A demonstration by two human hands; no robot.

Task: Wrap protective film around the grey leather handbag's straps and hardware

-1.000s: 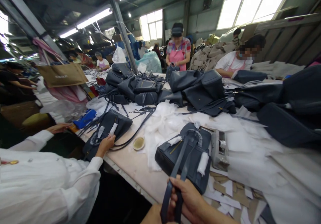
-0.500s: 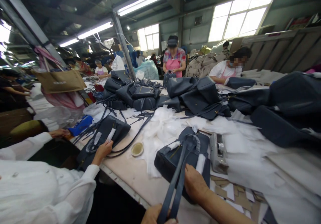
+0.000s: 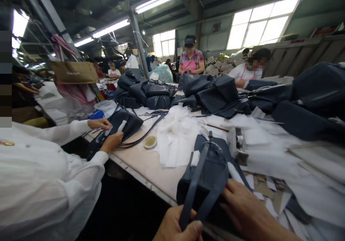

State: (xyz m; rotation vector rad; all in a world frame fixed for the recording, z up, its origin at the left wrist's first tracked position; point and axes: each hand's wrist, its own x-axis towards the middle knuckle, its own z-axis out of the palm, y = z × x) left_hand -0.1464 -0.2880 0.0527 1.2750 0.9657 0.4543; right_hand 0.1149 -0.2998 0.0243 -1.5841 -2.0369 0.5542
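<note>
A dark blue leather bag point(image 3: 211, 171) lies at the table's front edge before me, with long straps, a top handle and white wrapping pieces on it. My left hand point(image 3: 179, 224) is closed around a strap point(image 3: 192, 187) near its lower end. Against the right side of the bag is my right hand point(image 3: 244, 203), its fingers curled at the other strap point(image 3: 217, 192); the fingertips are partly hidden. White foam sheets point(image 3: 176, 129) are heaped just beyond the bag.
A co-worker in white handles another dark bag point(image 3: 132, 124) at my left. A small round dish point(image 3: 150, 142) sits between us. Dark bags point(image 3: 215, 93) are piled across the back. At right stand a metal box point(image 3: 237, 144) and loose paper sheets point(image 3: 309, 176).
The bag has come nearer the table's front edge and its straps have spread apart. My right hand has moved right and down. The co-worker's left hand has come onto their bag.
</note>
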